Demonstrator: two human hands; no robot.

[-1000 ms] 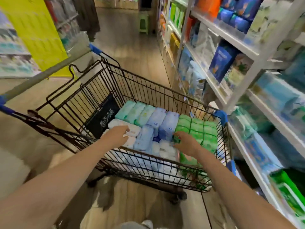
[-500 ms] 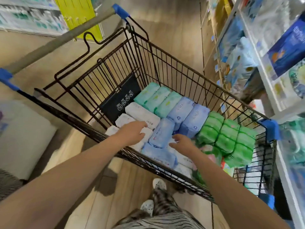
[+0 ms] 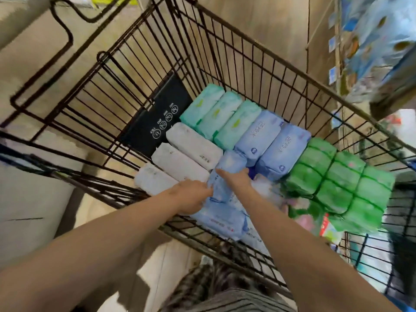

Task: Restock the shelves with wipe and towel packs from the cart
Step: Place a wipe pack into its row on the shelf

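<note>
Standing at the wire cart (image 3: 270, 55), the person grips one pale blue wipe pack (image 3: 229, 163) inside it, left hand (image 3: 193, 195) and right hand (image 3: 239, 181) curled on opposite sides, between white packs (image 3: 193, 145) and green packs (image 3: 337, 176).

Pale wood-plank floor (image 3: 258, 25) (laminate, perhaps)
</note>
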